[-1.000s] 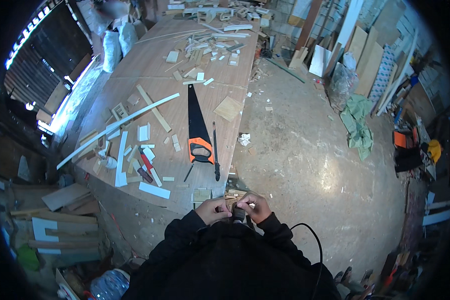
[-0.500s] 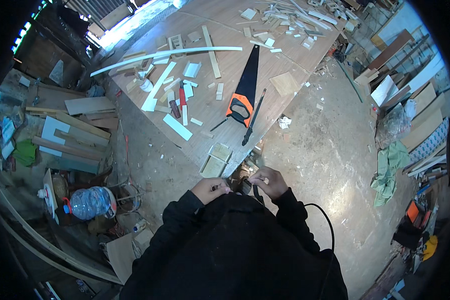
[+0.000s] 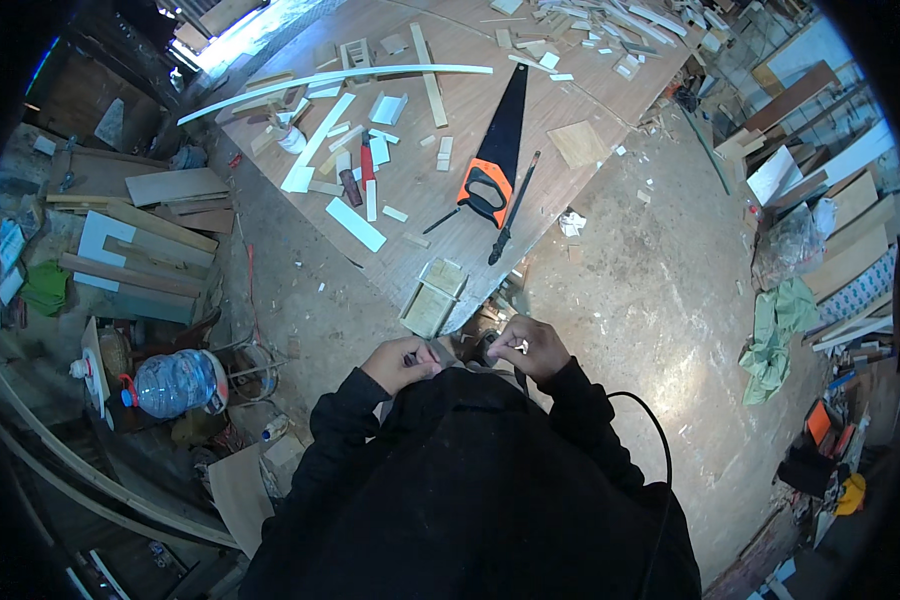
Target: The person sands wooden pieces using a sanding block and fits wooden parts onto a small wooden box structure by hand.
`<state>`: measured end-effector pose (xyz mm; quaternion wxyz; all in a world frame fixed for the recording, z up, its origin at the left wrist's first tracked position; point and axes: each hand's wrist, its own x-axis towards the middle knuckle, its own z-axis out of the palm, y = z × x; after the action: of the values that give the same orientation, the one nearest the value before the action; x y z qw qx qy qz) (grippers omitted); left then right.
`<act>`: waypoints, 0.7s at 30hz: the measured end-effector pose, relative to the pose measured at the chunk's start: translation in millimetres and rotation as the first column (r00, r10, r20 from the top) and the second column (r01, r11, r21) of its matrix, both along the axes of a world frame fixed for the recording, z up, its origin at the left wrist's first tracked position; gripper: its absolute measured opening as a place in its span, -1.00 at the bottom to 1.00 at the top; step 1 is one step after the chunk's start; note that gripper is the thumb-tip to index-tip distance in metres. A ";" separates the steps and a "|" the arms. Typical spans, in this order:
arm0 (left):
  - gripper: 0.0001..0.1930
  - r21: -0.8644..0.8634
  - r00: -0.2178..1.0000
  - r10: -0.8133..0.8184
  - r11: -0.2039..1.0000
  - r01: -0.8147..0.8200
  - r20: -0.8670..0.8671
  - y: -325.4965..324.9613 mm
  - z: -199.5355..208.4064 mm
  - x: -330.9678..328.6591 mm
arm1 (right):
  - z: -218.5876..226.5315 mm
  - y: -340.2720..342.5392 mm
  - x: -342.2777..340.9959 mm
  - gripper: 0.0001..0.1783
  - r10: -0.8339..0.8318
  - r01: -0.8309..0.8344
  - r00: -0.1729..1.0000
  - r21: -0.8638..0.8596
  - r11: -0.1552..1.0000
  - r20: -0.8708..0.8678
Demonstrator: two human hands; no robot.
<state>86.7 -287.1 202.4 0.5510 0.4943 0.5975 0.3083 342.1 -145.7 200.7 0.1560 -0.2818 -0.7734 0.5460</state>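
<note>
Figure: my two hands meet just off the near corner of the plywood workbench (image 3: 470, 110), close against my chest. My left hand (image 3: 402, 362) is curled nearly closed, thumb and fingertips pinched on a small dark piece that is too small to identify. My right hand (image 3: 530, 345) is likewise curled over something small and dark; what its fingers grip, and how tightly, I cannot tell at this size. The two hands stand near each other but apart, with a pale bit of wood showing between them. Compared with a second ago, the view has swung so that the bench now runs away to the upper left and the floor at my left, with its water bottle (image 3: 175, 382), has come into sight; my hands, however, have kept their place before my body and stayed closed on the same small work, which I judge means the fiddling at the fingertips is continuing rather than finished. A black cord (image 3: 660, 455) loops past my right sleeve. On the bench, the hand saw (image 3: 495, 150) with its orange-and-black handle lies untouched well beyond my hands, a dark slim tool (image 3: 513, 205) beside it, and a small open wooden frame (image 3: 435, 295) sits at the near corner, just ahead of my fingers.
</note>
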 end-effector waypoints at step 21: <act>-0.85 -0.027 0.988 0.149 0.989 -0.148 0.048 1.1 -6.9 -84.7 | 12.6 -39.1 -58.1 -0.74 -0.185 0.181 0.973 0.041 0.983 0.141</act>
<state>1.9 -286.1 195.5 0.5470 0.4339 0.6224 0.3537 284.0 -184.8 213.3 0.1535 -0.3884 -0.7609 0.4967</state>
